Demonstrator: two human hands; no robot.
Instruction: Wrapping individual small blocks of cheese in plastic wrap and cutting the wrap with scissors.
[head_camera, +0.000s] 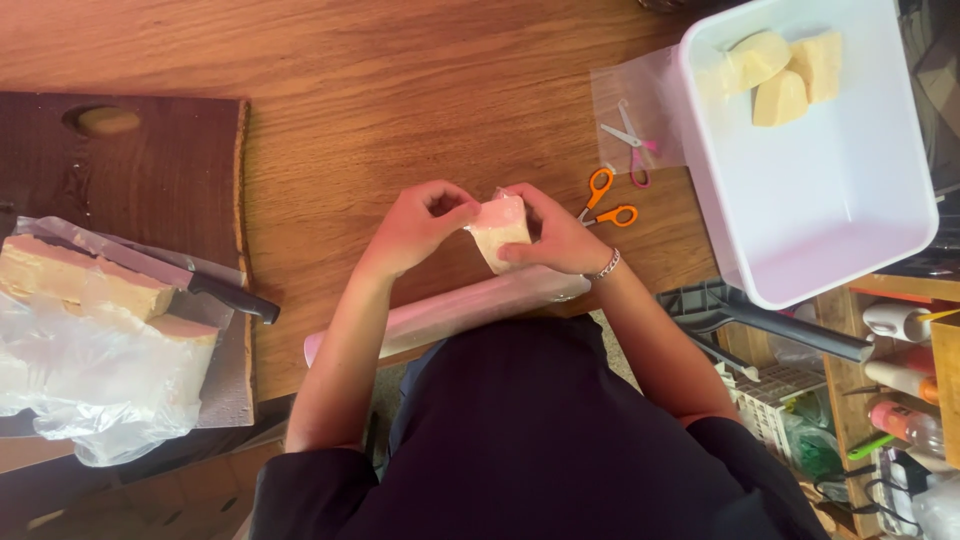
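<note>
While both hands meet at the centre of a wooden table (400, 80), a pale wedge-shaped block (498, 232) wrapped in clear film sits pinched between them. At three o'clock from the block lie orange-handled scissors (606, 200), and just beyond, toward two o'clock, a clear flat plastic bag (625, 95) with small pink-handled scissors (632, 150) on it. A white rectangular tub (850, 210) at the two o'clock corner holds three pale yellow chunks (785, 70). At nine o'clock, a dark cutting board (150, 170) carries a large tan slab (80, 285) half covered in crumpled clear wrap (70, 380), with a black-handled knife (215, 290) resting across it. A roll of clear film (450, 310) lies along the table edge at six o'clock from the block, just below the wrists.

Both forearms reach forward from the dark-clothed torso and angle inward. The left hand (415, 225) is curled narrowly, fingertips gripping the block's left edge. The right hand (555, 240), a chain bracelet (605, 266) at its wrist, wraps the block's right side, thumb pressed against its front face.
</note>
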